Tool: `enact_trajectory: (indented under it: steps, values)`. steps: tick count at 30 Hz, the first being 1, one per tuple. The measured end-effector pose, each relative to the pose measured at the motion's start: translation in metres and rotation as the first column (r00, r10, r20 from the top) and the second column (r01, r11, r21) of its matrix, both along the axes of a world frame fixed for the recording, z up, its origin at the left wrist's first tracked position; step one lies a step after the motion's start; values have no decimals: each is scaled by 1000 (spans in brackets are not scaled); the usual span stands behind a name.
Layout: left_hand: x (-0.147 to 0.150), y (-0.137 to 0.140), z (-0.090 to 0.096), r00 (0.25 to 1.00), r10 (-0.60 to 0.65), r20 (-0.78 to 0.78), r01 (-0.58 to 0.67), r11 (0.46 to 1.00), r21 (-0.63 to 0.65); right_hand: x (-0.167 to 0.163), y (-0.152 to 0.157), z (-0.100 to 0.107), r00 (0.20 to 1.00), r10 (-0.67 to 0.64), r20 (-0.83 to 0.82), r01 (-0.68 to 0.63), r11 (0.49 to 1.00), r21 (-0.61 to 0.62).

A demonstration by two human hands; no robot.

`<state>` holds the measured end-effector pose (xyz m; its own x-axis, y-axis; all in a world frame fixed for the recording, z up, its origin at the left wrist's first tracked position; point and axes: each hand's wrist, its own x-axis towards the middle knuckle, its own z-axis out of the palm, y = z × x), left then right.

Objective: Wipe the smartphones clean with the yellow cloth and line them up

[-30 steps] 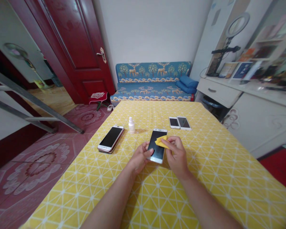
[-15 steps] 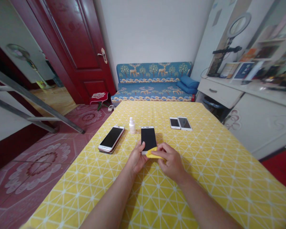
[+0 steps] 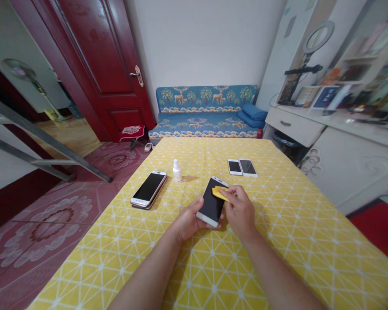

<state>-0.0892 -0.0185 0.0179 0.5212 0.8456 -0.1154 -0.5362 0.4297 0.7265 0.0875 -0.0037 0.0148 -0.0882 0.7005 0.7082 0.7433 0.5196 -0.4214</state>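
My left hand (image 3: 191,220) grips a white smartphone (image 3: 210,205) with a dark screen, the thumb along its left edge and fingers underneath. The phone is tilted to the right above the table. Pinched in my right hand (image 3: 240,211) is a folded yellow cloth (image 3: 220,193), which lies against the upper part of the screen. To the left, a white phone (image 3: 148,188) rests on top of at least one other phone. A small white bottle (image 3: 177,171) stands upright near that stack. Two smaller white phones, one (image 3: 235,167) beside the other (image 3: 248,167), lie farther back on the right.
A yellow patterned tablecloth (image 3: 123,262) covers the table. Beyond it is a blue sofa (image 3: 197,122). A white cabinet (image 3: 358,159) stands on the right, a red door (image 3: 110,64) and a metal ladder-like frame (image 3: 67,150) on the left.
The phone has turned clockwise from upright to slanting right. My right hand has moved the cloth from the screen's lower right corner up to its upper part.
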Motion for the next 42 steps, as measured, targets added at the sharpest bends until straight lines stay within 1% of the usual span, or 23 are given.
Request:
enact_trajectory:
  steps: [4, 8, 14, 20, 24, 29, 33, 39, 42]
  values:
    - [1, -2, -1, 996, -86, -16, 86, 996, 5, 4, 3, 1, 995, -96, -10, 97, 995, 8]
    - [1, -4, -2, 991, -125, -54, 124, 992, -9, 2, 2, 4, 994, -108, -12, 109, 994, 0]
    - [1, -5, -1, 986, -94, -138, 92, 996, -19, 2, 2, 6, 998, -13, -54, 14, 1000, 22]
    - [1, -6, -1, 985, -90, -144, 94, 995, 19, 2, -1, 10, 991, 103, -90, -100, 994, 36]
    - [4, -7, 2, 985, -80, -153, 82, 997, 7, -3, -5, 13, 983, 166, -78, -163, 986, 37]
    - [8, -3, -7, 996, -43, -82, 42, 999, -6, -12, -11, 13, 967, 245, -63, -245, 969, 17]
    - [10, 0, -12, 999, -15, 35, 17, 999, -50, -18, -14, 13, 947, 312, -81, -313, 950, -4]
    - [10, -1, 4, 976, -33, 217, 48, 997, -62, -26, -18, 11, 893, 442, -85, -444, 896, -11]
    - [8, -1, 10, 964, 25, 266, 3, 994, -105, -31, -21, 11, 867, 493, -69, -495, 869, -10]
